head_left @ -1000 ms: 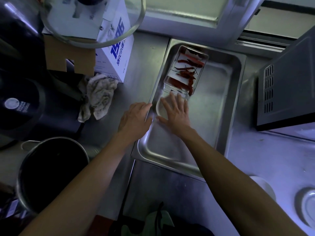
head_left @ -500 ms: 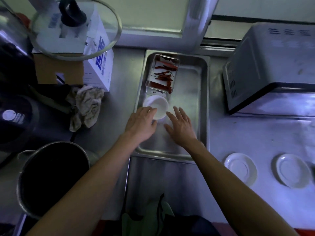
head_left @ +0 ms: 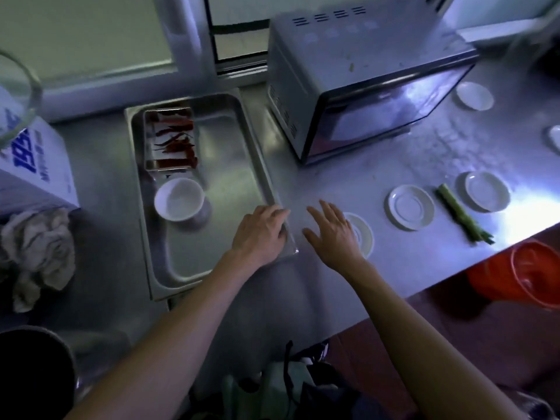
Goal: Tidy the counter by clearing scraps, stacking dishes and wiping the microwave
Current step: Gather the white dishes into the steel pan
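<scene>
- Step, as judged: stacking dishes. Left hand [head_left: 260,234] rests loosely on the steel tray [head_left: 230,137] rim, gripping nothing.
- Right hand [head_left: 331,231] spread, empty, over nearest saucer [head_left: 362,237].
- Next: gather the saucers right of it; white bowl [head_left: 178,199] sits in tray.

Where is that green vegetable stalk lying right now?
In the head view, the green stalk lies on the steel counter at the right, between two white saucers, in front of the microwave and near the counter's front edge.

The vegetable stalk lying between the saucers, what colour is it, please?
Light green stalk, seen in the head view.
</scene>
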Demonstrator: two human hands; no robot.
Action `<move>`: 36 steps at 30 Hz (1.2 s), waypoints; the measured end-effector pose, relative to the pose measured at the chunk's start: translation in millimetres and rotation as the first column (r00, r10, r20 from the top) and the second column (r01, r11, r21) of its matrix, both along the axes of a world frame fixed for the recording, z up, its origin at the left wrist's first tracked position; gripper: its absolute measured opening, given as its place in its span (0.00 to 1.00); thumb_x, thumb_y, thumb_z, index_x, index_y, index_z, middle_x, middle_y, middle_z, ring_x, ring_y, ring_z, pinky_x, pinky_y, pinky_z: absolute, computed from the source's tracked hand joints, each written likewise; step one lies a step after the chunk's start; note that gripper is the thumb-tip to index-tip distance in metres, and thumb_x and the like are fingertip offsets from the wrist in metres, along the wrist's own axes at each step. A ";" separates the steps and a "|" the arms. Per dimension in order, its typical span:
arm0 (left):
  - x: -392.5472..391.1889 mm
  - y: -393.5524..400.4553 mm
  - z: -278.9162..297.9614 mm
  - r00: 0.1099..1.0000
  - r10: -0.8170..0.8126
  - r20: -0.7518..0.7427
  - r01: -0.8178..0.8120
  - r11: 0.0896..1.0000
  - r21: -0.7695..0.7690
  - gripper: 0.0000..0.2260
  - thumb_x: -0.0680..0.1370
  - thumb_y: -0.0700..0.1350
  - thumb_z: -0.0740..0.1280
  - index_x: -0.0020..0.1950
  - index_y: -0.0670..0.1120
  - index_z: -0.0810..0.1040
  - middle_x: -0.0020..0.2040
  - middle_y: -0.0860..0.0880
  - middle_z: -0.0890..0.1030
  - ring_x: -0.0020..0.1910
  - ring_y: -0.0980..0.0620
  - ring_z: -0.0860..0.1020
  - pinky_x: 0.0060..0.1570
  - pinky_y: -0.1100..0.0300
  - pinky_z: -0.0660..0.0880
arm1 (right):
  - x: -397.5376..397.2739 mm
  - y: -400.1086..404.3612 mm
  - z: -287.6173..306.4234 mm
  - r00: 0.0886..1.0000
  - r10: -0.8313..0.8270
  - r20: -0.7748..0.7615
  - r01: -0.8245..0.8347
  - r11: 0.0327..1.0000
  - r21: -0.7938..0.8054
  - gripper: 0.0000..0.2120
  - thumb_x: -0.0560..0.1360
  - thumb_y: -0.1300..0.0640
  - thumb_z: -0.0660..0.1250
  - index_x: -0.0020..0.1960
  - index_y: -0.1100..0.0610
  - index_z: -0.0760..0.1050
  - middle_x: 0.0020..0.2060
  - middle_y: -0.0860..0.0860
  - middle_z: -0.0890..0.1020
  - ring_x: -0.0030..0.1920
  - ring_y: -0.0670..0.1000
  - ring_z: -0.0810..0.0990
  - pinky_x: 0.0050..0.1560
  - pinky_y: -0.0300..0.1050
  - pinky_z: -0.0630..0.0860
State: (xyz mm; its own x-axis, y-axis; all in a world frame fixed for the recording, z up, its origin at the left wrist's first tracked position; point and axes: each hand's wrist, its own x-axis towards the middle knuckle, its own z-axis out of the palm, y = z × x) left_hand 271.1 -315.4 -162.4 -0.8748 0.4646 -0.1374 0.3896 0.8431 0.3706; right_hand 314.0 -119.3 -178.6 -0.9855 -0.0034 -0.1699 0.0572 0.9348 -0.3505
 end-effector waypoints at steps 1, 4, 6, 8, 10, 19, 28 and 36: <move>2.1 13.9 -1.0 1.000 -0.024 0.000 0.024 1.000 -0.003 0.24 0.79 0.50 0.62 0.76 0.49 0.67 0.74 0.49 0.69 0.72 0.47 0.65 0.65 0.48 0.69 | 7.1 12.8 -0.1 1.000 -0.029 0.010 0.029 1.000 -0.009 0.27 0.81 0.42 0.60 0.78 0.48 0.60 0.80 0.53 0.57 0.79 0.55 0.54 0.75 0.57 0.58; 12.0 54.3 -4.5 0.997 -0.081 0.014 0.082 0.996 -0.029 0.26 0.79 0.50 0.63 0.76 0.49 0.65 0.75 0.49 0.67 0.73 0.47 0.65 0.66 0.49 0.69 | 28.5 50.8 -3.7 0.997 -0.074 0.033 0.075 0.997 -0.026 0.27 0.81 0.43 0.60 0.78 0.50 0.61 0.80 0.53 0.57 0.79 0.57 0.54 0.76 0.59 0.58; 21.5 78.8 -7.6 0.993 -0.119 0.018 0.120 0.992 -0.049 0.26 0.78 0.50 0.64 0.76 0.49 0.66 0.75 0.48 0.67 0.72 0.46 0.65 0.64 0.48 0.70 | 41.8 75.3 -8.5 0.994 -0.099 0.042 0.100 0.995 -0.030 0.27 0.81 0.46 0.61 0.78 0.51 0.61 0.80 0.53 0.57 0.79 0.57 0.54 0.75 0.57 0.59; 31.1 101.9 -11.4 0.990 -0.138 0.022 0.139 0.988 -0.061 0.27 0.78 0.50 0.66 0.76 0.49 0.67 0.75 0.48 0.67 0.72 0.45 0.66 0.62 0.47 0.71 | 54.4 98.1 -13.3 0.991 -0.120 0.062 0.122 0.992 -0.033 0.27 0.81 0.46 0.61 0.78 0.51 0.60 0.80 0.53 0.57 0.79 0.56 0.53 0.74 0.57 0.60; 40.7 122.7 -16.4 0.990 -0.138 0.037 0.140 0.987 -0.080 0.28 0.77 0.51 0.67 0.76 0.49 0.66 0.75 0.48 0.66 0.71 0.45 0.65 0.61 0.46 0.72 | 66.9 117.3 -18.4 0.988 -0.128 0.081 0.132 0.991 -0.039 0.28 0.82 0.45 0.60 0.78 0.50 0.59 0.80 0.53 0.56 0.79 0.56 0.52 0.74 0.58 0.59; 63.8 180.8 -44.0 0.986 -0.103 0.128 0.134 0.956 -0.260 0.31 0.77 0.57 0.66 0.76 0.52 0.58 0.78 0.48 0.55 0.76 0.43 0.54 0.61 0.40 0.72 | 88.0 185.1 -33.1 0.985 -0.099 0.138 0.108 0.992 -0.059 0.27 0.82 0.44 0.59 0.78 0.48 0.58 0.80 0.54 0.54 0.80 0.56 0.50 0.75 0.59 0.57; 52.6 201.8 -59.9 0.982 -0.050 0.184 0.102 0.953 -0.284 0.41 0.75 0.65 0.66 0.79 0.56 0.47 0.81 0.48 0.43 0.79 0.42 0.41 0.68 0.36 0.61 | 86.0 198.5 -46.2 0.986 -0.063 0.157 0.072 0.996 -0.052 0.27 0.81 0.43 0.60 0.78 0.48 0.59 0.80 0.54 0.55 0.80 0.56 0.51 0.75 0.58 0.59; 26.9 212.2 -76.5 0.970 -0.095 0.224 0.165 0.933 -0.320 0.50 0.69 0.70 0.69 0.79 0.58 0.40 0.80 0.45 0.36 0.77 0.36 0.34 0.66 0.24 0.53 | 71.2 203.3 -50.6 0.978 -0.075 0.192 0.077 0.997 -0.004 0.27 0.82 0.41 0.58 0.78 0.46 0.58 0.81 0.52 0.54 0.80 0.54 0.49 0.76 0.58 0.57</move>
State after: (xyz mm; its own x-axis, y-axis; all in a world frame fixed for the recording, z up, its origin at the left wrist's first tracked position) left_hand 298.0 -103.2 -238.9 -0.7474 0.4684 -0.4712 0.4507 0.8785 0.1584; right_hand 385.1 84.1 -229.3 -0.9319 0.0674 -0.3563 0.1953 0.9211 -0.3366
